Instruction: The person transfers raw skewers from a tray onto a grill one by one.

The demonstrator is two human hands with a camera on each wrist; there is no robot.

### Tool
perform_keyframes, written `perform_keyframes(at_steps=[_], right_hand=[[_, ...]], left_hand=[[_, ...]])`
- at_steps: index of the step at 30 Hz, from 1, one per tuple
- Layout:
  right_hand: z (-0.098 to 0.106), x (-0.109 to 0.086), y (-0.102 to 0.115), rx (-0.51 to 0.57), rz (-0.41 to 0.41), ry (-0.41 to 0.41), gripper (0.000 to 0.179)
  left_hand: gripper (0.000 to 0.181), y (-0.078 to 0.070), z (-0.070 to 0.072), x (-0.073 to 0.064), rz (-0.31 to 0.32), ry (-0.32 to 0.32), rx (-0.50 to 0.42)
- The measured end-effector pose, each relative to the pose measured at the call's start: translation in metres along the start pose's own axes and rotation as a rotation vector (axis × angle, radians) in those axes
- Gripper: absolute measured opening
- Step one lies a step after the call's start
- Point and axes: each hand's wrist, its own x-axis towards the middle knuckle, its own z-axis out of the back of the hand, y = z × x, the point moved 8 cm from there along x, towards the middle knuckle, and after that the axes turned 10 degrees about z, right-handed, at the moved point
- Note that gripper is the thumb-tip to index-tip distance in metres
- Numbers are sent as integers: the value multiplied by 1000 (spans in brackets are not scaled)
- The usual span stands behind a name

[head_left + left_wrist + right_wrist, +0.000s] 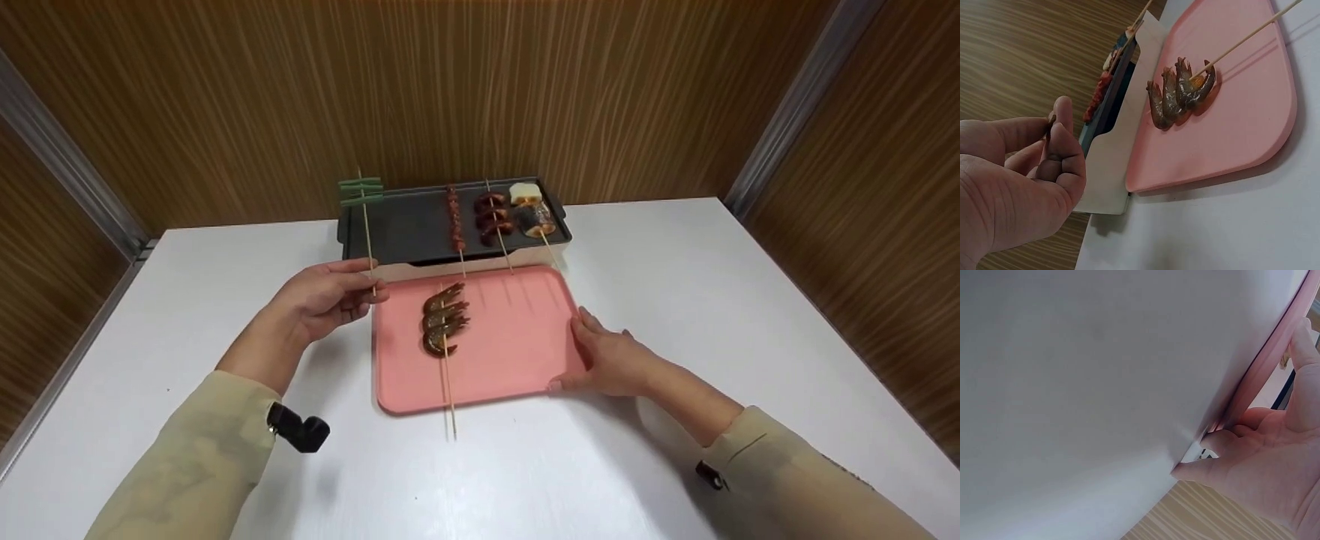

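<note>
My left hand (319, 296) pinches the lower end of a skewer of green bean-like pieces (361, 191) between thumb and fingers. The green pieces stand over the left end of a dark grill pan (409, 225). In the left wrist view the left hand (1033, 174) hides most of that stick. My right hand (611, 360) grips the near right corner of a pink tray (517, 345), thumb at the front edge and fingers along the side. On the tray lies a skewer of shrimp (444, 322), its stick reaching past the front rim.
On the pan lie a skewer of small red pieces (454, 217), one of dark glazed pieces (491, 216) and one with a white piece and a browned piece (535, 217). Their sticks overhang the tray. Wood-patterned panels (450, 90) enclose the white table (697, 292).
</note>
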Motion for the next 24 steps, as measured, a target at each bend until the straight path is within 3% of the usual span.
perform_keyframes(at_steps=[12,24], right_hand=[[-1,0,-2,-9,23,9,125],[-1,1,-1,0,16,7,127]], left_hand=[[52,3,6,23,3,-8,-67],[53,9,7,33,21,8,-73]])
